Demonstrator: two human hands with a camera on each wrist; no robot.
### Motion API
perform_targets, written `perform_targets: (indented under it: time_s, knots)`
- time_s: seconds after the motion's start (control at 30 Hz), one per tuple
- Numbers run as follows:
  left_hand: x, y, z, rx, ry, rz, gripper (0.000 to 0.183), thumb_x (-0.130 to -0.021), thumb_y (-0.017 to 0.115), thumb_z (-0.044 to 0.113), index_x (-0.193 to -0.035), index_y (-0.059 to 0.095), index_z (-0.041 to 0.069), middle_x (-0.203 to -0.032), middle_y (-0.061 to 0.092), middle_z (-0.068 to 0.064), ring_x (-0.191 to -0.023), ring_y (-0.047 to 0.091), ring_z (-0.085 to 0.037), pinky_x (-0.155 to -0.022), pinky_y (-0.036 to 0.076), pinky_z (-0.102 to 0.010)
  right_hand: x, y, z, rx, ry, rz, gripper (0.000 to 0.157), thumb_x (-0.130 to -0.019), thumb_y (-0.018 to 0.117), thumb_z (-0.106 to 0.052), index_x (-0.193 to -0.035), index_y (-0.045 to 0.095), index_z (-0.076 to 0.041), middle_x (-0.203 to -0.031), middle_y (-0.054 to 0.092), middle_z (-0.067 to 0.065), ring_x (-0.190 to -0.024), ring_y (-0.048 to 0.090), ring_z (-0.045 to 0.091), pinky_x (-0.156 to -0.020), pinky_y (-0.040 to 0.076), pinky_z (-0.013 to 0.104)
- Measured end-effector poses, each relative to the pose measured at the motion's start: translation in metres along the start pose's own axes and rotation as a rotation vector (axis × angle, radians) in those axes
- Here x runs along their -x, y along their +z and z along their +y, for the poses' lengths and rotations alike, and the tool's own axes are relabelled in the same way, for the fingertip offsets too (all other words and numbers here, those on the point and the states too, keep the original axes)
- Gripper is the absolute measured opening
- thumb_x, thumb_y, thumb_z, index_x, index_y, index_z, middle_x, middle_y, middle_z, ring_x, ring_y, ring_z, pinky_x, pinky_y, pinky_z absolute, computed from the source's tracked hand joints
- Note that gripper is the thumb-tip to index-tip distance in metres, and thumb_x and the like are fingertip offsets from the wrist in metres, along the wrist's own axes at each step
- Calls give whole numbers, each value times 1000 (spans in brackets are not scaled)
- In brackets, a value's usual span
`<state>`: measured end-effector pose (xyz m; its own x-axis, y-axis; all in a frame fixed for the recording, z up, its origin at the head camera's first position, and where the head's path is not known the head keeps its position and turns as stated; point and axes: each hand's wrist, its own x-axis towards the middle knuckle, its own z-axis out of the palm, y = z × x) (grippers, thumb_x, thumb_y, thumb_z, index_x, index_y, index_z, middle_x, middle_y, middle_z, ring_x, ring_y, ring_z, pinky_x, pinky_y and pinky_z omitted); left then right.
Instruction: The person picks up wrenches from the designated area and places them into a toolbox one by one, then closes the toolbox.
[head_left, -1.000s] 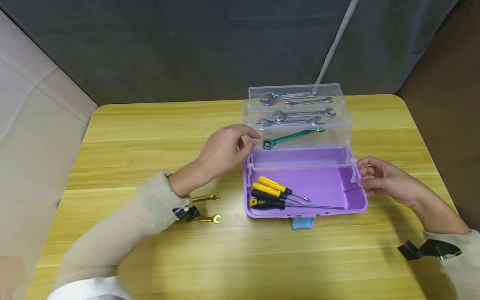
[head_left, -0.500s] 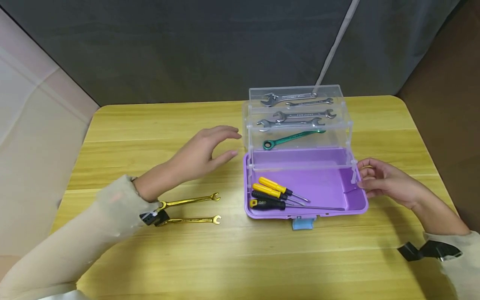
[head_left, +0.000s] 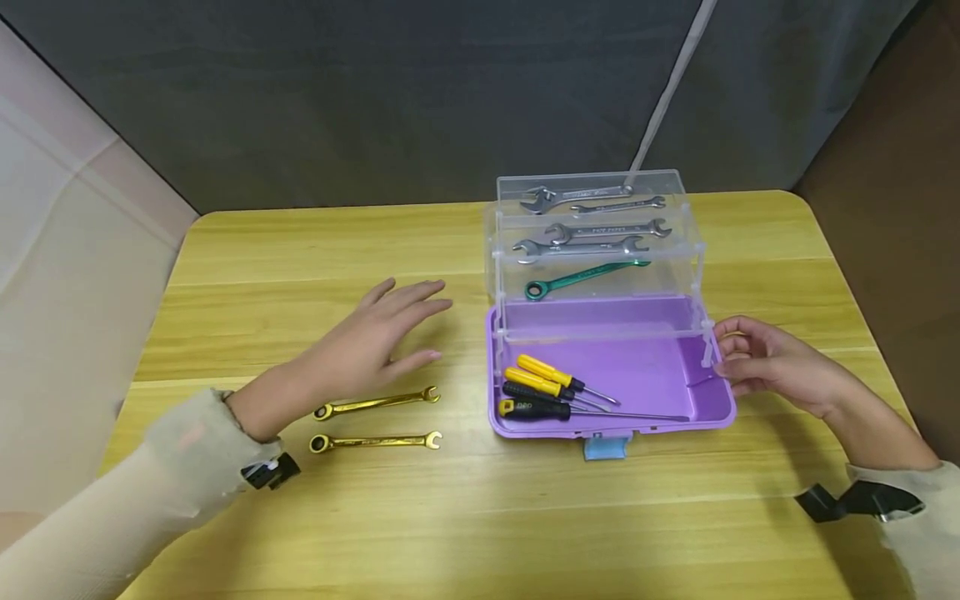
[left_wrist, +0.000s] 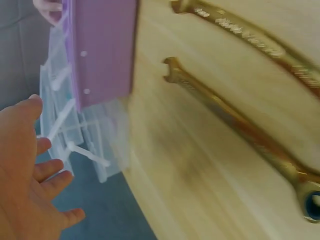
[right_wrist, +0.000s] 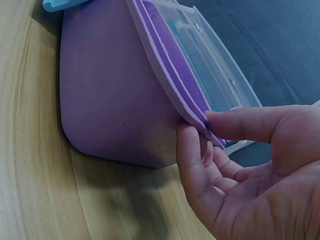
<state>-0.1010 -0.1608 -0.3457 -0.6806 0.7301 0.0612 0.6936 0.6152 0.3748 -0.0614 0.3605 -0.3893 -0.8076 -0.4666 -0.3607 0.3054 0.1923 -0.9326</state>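
My left hand (head_left: 360, 346) hovers over the table with its fingers spread and holds nothing. Just below it lie two gold ratchet wrenches, an upper one (head_left: 382, 402) and a lower one (head_left: 378, 442), roughly parallel. At the right, my right hand (head_left: 787, 371) pinches the side rim of a purple toolbox (right_wrist: 110, 90) between thumb and fingers, as the right wrist view shows. A green ratchet wrench (head_left: 581, 277) rests in the toolbox's raised clear trays (head_left: 600, 332). Higher in the trays are several silver wrenches (head_left: 611, 230).
Inside the box's purple bottom lie several screwdrivers, with yellow handles (head_left: 538, 382) and a black handle (head_left: 534, 408). A blue latch (head_left: 606, 448) hangs at the box's front. Behind the wooden table (head_left: 480, 525) stands a dark grey curtain (head_left: 375, 100).
My left hand has drawn away from the clear trays, left and toward me, its fingers spreading. Both gold wrenches have come out from behind the forearm. My right hand stays on the rim.
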Motion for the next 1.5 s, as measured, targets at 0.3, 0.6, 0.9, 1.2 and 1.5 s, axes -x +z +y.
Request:
perform_targets:
  time_s: [0.3, 0.6, 0.9, 1.2, 1.5]
  knots:
    - [31, 12, -18, -6, -18, -28, 57, -99, 68, 33, -146, 52, 4, -156, 42, -19, -140, 44, -39, -116, 25, -61, 0, 1, 0, 9, 6, 3, 29, -98, 50, 11, -121, 46, -7, -100, 65, 4, -87, 69, 19, -72, 60, 36]
    - [56, 32, -33, -38, -29, -62, 57, -97, 71, 32, -143, 55, 2, -152, 48, -19, -136, 48, -38, -112, 35, -57, 0, 1, 0, 12, 13, 3, 29, -98, 50, 11, -121, 45, -6, -99, 64, 3, -87, 68, 19, -72, 60, 36]
    - [83, 39, -47, -45, -45, -53, 55, -93, 76, 32, -137, 61, 3, -147, 52, -19, -132, 51, -40, -109, 38, -58, 0, 1, 0, 12, 12, 0, 29, -99, 50, 11, -121, 45, -6, -100, 63, 4, -88, 68, 19, -73, 60, 35]
    - [103, 37, -58, -56, -58, -46, 61, -82, 86, 34, -131, 65, 3, -138, 58, -21, -122, 59, -41, -100, 48, -56, 0, 1, -1, 0, 6, -1, 29, -98, 50, 12, -121, 45, -6, -99, 63, 4, -88, 67, 19, -72, 60, 35]
    - [113, 38, -65, -80, -35, 13, 33, -77, 91, 22, -103, 73, 11, -112, 63, -5, -99, 62, -21, -84, 55, -42, 0, 1, -2, 16, 23, 18, 29, -99, 50, 11, -121, 44, -5, -99, 63, 4, -87, 67, 19, -72, 59, 35]
